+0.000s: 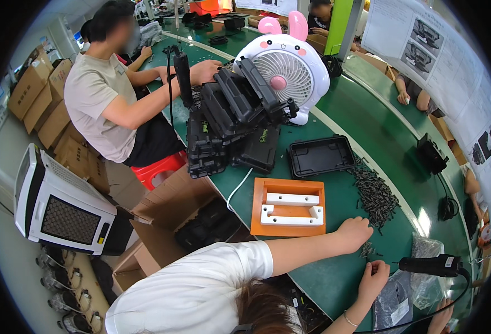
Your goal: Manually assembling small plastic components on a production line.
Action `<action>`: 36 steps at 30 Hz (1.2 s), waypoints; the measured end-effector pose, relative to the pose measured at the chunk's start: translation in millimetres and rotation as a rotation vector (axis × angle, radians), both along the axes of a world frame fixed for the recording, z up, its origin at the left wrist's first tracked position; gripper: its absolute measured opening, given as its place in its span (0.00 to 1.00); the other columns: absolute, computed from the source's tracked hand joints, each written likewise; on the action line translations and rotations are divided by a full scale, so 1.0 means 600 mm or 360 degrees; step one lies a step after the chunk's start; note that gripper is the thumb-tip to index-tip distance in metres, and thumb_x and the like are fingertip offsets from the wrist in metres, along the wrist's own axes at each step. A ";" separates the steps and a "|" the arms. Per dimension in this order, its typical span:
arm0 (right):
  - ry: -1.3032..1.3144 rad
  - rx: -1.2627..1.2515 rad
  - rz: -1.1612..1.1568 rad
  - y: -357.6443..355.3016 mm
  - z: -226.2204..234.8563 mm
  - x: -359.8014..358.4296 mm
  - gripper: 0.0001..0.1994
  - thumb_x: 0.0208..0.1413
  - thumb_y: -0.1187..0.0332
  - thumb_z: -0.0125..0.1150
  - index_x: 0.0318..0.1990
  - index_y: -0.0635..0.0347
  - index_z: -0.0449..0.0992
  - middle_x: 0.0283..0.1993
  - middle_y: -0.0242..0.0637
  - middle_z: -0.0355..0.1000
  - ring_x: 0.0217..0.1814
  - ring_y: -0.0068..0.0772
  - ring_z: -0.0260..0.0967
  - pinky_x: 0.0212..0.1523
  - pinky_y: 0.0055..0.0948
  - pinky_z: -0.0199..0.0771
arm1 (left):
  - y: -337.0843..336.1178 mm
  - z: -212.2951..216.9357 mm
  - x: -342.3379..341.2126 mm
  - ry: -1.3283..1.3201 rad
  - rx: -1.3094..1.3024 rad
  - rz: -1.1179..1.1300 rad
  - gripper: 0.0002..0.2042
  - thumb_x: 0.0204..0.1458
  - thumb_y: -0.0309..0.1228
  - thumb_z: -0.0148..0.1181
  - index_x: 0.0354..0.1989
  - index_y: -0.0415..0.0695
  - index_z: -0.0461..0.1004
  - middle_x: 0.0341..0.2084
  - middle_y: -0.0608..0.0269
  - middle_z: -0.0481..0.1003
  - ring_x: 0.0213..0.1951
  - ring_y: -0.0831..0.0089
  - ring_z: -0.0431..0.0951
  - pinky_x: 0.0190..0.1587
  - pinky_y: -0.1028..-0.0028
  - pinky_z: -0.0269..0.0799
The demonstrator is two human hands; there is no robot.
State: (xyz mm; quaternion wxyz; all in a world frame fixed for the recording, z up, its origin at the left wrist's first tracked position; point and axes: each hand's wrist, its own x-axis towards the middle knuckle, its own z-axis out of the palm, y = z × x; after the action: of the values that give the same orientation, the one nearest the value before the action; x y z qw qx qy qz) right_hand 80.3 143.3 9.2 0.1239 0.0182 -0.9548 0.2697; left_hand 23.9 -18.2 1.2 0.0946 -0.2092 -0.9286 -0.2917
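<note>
My left hand rests with curled fingers at the near edge of a heap of small black pins or screws. What lies under its fingertips is too small to make out. Closer to me, my right hand has its fingertips pinched together beside a few loose black pieces; any item in them is hidden. Left of my left hand sits an orange fixture with white blocks. Beyond it lies an open black plastic case half. A black electric screwdriver points toward my right hand.
Stacked black cases and a rabbit-shaped fan stand farther back. Clear plastic bags lie at right. An open cardboard box adjoins the table's left edge. A co-worker sits at far left; another person's hand shows at lower right.
</note>
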 end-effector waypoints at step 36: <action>0.0125 0.0586 0.0069 -0.015 0.000 0.004 0.03 0.43 0.79 0.51 0.26 0.68 0.64 0.32 0.46 0.59 0.36 0.47 0.56 0.37 0.41 0.58 | -0.003 0.000 0.000 -0.0023 0.0003 0.0081 0.07 0.37 0.23 0.54 0.28 0.40 0.69 0.30 0.55 0.68 0.35 0.62 0.70 0.35 0.69 0.70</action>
State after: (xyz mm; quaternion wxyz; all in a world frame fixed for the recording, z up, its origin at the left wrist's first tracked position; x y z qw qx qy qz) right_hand 82.8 134.4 8.9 0.1498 0.0716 -0.9818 0.0922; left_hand 24.0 -20.3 1.2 0.0954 -0.1831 -0.9340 -0.2916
